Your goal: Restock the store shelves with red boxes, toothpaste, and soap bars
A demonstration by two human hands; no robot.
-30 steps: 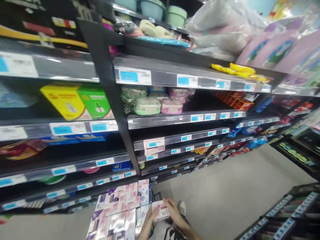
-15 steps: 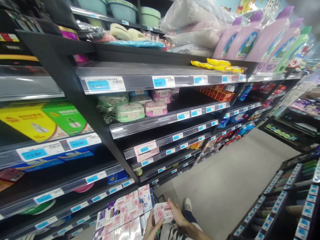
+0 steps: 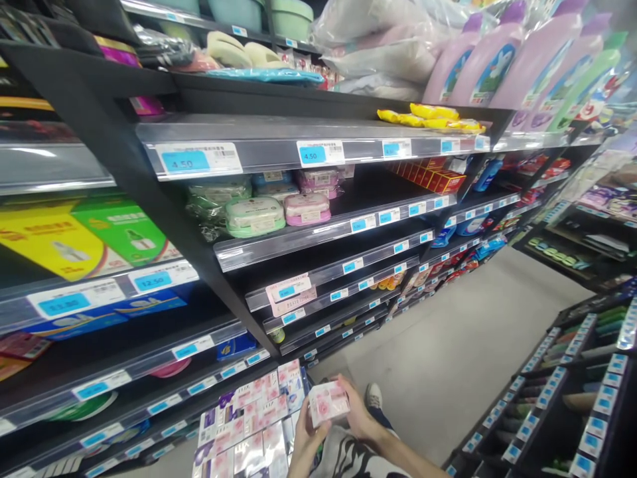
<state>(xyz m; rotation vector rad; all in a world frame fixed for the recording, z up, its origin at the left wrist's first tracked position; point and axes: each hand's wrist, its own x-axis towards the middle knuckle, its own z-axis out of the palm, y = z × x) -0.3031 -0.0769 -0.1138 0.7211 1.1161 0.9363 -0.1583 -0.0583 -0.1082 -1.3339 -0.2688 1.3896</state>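
Note:
Between my two hands, low in the view, is a small white-and-pink soap box (image 3: 328,402) with a rose print. My left hand (image 3: 309,433) grips its left and lower side, and my right hand (image 3: 354,411) wraps round its right side. Just left of them lies a stack of similar LUX soap boxes (image 3: 249,425), pink, white and some purple, packed close together. What carries the stack is hidden beneath it.
A black shelf rack (image 3: 219,285) with price tags runs along the left. It holds plastic soap cases (image 3: 255,216), yellow packets (image 3: 432,114), red boxes (image 3: 432,178) and pink detergent bottles (image 3: 492,60). Low shelving (image 3: 552,398) stands right of the grey floor (image 3: 448,338).
The soap box has turned in my hands and risen slightly, so more of its side shows. My view has shifted a little.

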